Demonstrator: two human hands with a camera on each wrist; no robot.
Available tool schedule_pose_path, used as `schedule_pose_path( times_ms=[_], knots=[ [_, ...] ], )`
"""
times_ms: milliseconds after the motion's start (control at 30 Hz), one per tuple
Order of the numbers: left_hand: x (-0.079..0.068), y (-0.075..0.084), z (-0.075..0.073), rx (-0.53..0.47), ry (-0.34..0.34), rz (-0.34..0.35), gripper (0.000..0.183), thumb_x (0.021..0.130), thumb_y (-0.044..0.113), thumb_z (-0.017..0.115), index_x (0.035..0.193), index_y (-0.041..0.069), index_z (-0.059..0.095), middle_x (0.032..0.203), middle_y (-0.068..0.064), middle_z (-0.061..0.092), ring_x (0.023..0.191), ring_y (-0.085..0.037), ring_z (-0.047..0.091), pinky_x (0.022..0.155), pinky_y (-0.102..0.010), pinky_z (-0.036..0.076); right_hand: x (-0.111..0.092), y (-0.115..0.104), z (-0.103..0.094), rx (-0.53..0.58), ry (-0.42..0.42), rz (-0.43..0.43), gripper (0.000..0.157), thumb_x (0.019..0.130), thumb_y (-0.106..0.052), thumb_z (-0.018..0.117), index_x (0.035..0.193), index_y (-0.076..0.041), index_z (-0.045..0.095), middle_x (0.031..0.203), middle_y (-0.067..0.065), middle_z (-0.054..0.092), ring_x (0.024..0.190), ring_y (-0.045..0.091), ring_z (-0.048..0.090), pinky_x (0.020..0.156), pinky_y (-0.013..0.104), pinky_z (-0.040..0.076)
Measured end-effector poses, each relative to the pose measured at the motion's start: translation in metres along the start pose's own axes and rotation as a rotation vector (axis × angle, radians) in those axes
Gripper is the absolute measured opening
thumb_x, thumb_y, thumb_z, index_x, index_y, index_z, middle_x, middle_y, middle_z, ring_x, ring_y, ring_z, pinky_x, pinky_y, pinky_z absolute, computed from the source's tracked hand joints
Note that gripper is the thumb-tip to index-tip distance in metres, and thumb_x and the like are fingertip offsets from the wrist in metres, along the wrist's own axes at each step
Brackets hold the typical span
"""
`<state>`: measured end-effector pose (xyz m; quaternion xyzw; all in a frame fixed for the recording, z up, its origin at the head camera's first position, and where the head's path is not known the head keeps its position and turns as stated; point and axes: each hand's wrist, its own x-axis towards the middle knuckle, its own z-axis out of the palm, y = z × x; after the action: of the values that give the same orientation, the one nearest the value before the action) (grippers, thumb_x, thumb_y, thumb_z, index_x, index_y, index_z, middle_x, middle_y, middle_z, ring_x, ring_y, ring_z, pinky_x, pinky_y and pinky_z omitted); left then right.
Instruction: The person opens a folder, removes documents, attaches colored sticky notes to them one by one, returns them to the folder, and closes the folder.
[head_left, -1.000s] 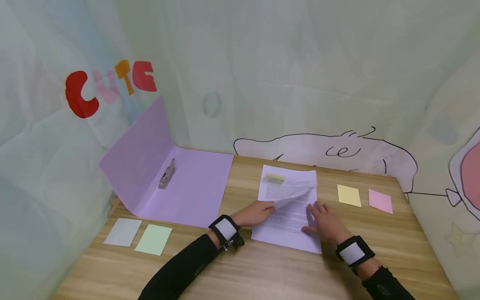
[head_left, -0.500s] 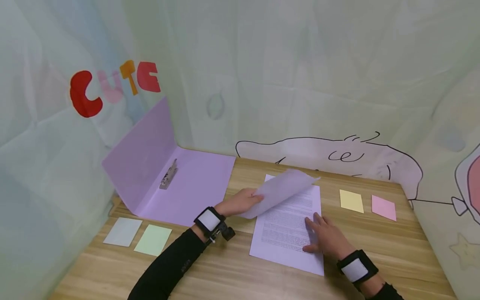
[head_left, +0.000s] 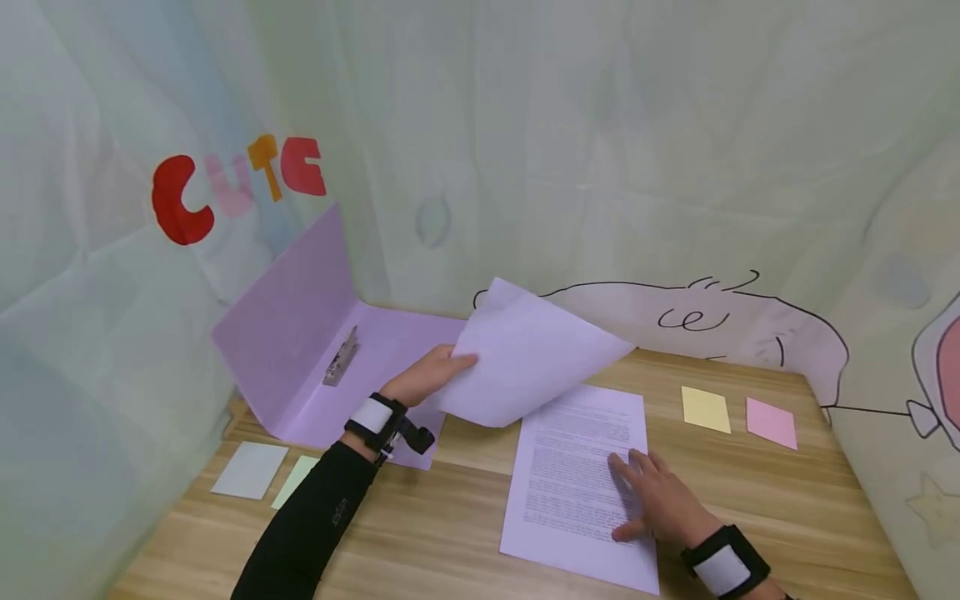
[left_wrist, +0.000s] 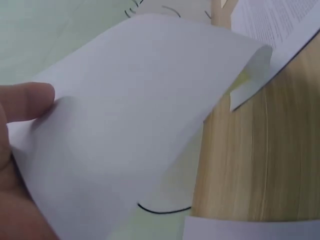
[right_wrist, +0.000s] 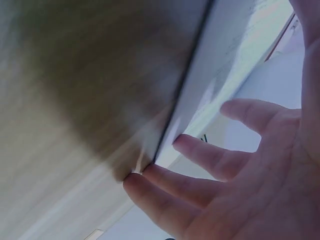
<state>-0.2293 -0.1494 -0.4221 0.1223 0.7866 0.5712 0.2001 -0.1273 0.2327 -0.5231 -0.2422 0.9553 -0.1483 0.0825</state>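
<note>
The left hand [head_left: 423,377] pinches the lifted sheet [head_left: 536,354] higher and farther left, near the folder [head_left: 288,329], baring more of the printed page [head_left: 570,492], so the 2 seem nearly parted; the right hand [head_left: 666,502] spreads its fingers at that page's edge

head view overlooks table [head_left: 442,533] (wrists nearer)
</note>
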Motion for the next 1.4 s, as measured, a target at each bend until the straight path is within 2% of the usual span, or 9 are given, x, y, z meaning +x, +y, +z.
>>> schedule_pose_path(
  times_ms=[200, 367, 533, 733, 900, 1000, 1167, 1400],
  knots=[
    [0.001, -0.009, -0.016, -0.053, 0.149, -0.09, 0.048, 0.098, 0.031, 0.05, 0.13, -0.004, 0.05, 0.114, -0.018, 0.063, 0.093, -0.021, 0.063, 0.082, -0.036, 0.048, 0.0, -0.006, 0.006, -0.036, 0.019, -0.002, 0.096, 0.058, -0.048, 0.084, 0.134, -0.001, 0.049, 0.122, 0.026, 0.049, 0.11, 0.045, 0.048, 0.088, 0.054, 0.044],
    [0.0, -0.022, -0.025, -0.116, 0.228, -0.11, 0.048, 0.095, 0.029, 0.055, 0.126, -0.008, 0.052, 0.111, -0.019, 0.064, 0.086, -0.021, 0.065, 0.076, -0.034, 0.051, -0.002, -0.009, 0.008, -0.069, 0.082, -0.019, 0.09, 0.06, -0.048, 0.083, 0.129, 0.001, 0.053, 0.115, 0.026, 0.052, 0.107, 0.044, 0.049, 0.086, 0.054, 0.045],
    [0.003, -0.032, -0.033, -0.147, 0.29, -0.151, 0.047, 0.094, 0.03, 0.057, 0.124, -0.007, 0.053, 0.104, -0.015, 0.065, 0.082, -0.018, 0.064, 0.073, -0.032, 0.051, -0.005, -0.008, 0.007, -0.057, 0.124, -0.032, 0.092, 0.056, -0.049, 0.084, 0.128, 0.002, 0.053, 0.113, 0.026, 0.052, 0.104, 0.045, 0.05, 0.084, 0.054, 0.045],
    [0.006, -0.044, -0.045, -0.163, 0.336, -0.166, 0.048, 0.093, 0.03, 0.059, 0.123, -0.007, 0.054, 0.099, -0.014, 0.065, 0.078, -0.018, 0.063, 0.07, -0.031, 0.051, -0.007, -0.008, 0.004, -0.049, 0.088, -0.023, 0.099, 0.054, -0.052, 0.084, 0.131, 0.002, 0.051, 0.129, 0.034, 0.043, 0.109, 0.053, 0.046, 0.086, 0.059, 0.043],
    [0.005, -0.054, -0.057, -0.101, 0.375, -0.215, 0.048, 0.093, 0.032, 0.059, 0.121, -0.006, 0.054, 0.104, -0.015, 0.064, 0.083, -0.018, 0.061, 0.072, -0.03, 0.048, -0.009, -0.01, 0.001, -0.05, 0.035, -0.024, 0.102, 0.053, -0.058, 0.081, 0.131, 0.001, 0.051, 0.132, 0.032, 0.043, 0.11, 0.052, 0.045, 0.087, 0.06, 0.041],
    [0.009, -0.058, -0.061, -0.07, 0.367, -0.253, 0.049, 0.094, 0.032, 0.057, 0.125, -0.006, 0.052, 0.111, -0.016, 0.061, 0.09, -0.02, 0.058, 0.077, -0.031, 0.046, -0.013, -0.01, 0.002, -0.033, 0.013, -0.022, 0.101, 0.054, -0.059, 0.081, 0.131, 0.001, 0.052, 0.133, 0.031, 0.044, 0.111, 0.051, 0.045, 0.086, 0.062, 0.04],
    [0.016, -0.064, -0.066, -0.064, 0.353, -0.277, 0.053, 0.095, 0.032, 0.055, 0.131, -0.006, 0.047, 0.12, -0.02, 0.056, 0.099, -0.023, 0.055, 0.085, -0.035, 0.044, -0.017, -0.008, 0.002, -0.024, 0.016, -0.029, 0.1, 0.055, -0.059, 0.081, 0.13, 0.001, 0.053, 0.133, 0.031, 0.044, 0.111, 0.051, 0.044, 0.087, 0.062, 0.04],
    [0.014, -0.083, -0.082, -0.001, 0.357, -0.36, 0.058, 0.096, 0.035, 0.053, 0.137, -0.004, 0.041, 0.125, -0.021, 0.052, 0.106, -0.026, 0.051, 0.091, -0.038, 0.04, -0.012, -0.009, 0.001, -0.029, -0.011, -0.049, 0.099, 0.057, -0.062, 0.078, 0.132, -0.002, 0.053, 0.135, 0.028, 0.044, 0.115, 0.049, 0.043, 0.09, 0.062, 0.038]
  ],
)
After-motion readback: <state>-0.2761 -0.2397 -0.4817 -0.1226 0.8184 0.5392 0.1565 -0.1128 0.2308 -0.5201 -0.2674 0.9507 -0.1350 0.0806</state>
